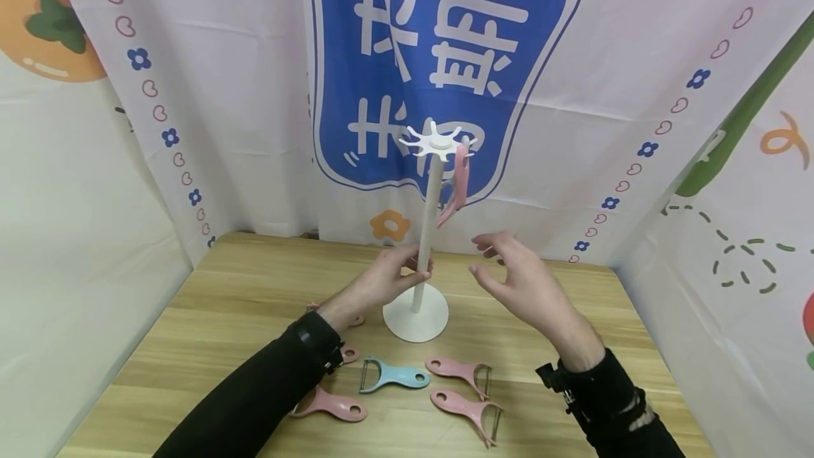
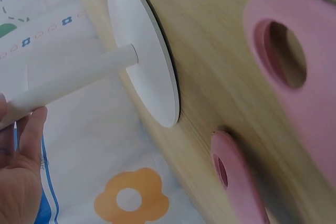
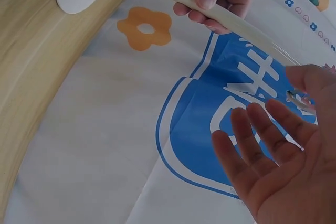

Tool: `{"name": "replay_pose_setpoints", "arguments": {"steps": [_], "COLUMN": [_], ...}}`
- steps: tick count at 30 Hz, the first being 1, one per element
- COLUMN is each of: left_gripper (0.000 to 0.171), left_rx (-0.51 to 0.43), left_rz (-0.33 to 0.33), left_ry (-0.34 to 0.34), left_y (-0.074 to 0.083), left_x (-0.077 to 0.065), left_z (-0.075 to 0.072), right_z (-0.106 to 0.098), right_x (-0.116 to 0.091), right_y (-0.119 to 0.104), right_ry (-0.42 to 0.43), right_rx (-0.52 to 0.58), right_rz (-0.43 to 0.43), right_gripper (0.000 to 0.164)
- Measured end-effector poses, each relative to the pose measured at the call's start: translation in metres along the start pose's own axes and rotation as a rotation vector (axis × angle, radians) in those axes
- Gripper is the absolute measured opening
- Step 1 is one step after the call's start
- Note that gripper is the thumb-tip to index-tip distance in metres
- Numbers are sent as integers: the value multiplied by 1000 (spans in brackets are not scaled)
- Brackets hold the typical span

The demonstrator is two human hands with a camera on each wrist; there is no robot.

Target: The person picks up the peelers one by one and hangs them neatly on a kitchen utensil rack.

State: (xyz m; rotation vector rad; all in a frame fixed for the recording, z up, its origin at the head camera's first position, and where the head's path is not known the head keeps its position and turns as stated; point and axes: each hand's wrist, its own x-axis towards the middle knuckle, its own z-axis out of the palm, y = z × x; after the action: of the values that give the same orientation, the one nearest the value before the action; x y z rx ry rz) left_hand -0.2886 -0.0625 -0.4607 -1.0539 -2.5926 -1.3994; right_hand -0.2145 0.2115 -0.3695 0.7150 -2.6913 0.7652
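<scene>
A person's left hand (image 1: 388,278) curls round the pole of a white hook stand (image 1: 425,232) at the centre of the head view, steadying it on the wooden table (image 1: 242,281). The right hand (image 1: 518,278) hovers just right of the pole, fingers spread and holding nothing, below a pink peeler (image 1: 459,186) hanging from the star-shaped top. A blue peeler (image 1: 394,376) and several pink peelers (image 1: 467,387) lie along the lower middle of the frame. The step in hand appears to be loading the stand; the next move likely calls for picking up a peeler from the table and threading its handle hole over a free hook.
</scene>
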Motion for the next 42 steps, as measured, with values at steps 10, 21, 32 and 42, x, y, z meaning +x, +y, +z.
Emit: {"name": "replay_pose_setpoints", "arguments": {"steps": [10,21,32,42], "left_gripper": [16,18,18,19], "left_rx": [20,24,46,42], "left_rz": [-115,-114,-137,-171], "left_ry": [76,127,121,99], "left_y": [4,5,6,6], "left_x": [-3,-3,-3,-3], "left_z": [0,1,2,1], "right_z": [11,26,42,61], "right_x": [-8,-12,-21,-28], "right_y": [7,15,18,19], "right_ry": [-160,-310,-383,-483], "right_rx": [-51,-85,-66,-63], "right_rz": [-57,-87,-105,-118], "right_gripper": [48,51,53,55]}}
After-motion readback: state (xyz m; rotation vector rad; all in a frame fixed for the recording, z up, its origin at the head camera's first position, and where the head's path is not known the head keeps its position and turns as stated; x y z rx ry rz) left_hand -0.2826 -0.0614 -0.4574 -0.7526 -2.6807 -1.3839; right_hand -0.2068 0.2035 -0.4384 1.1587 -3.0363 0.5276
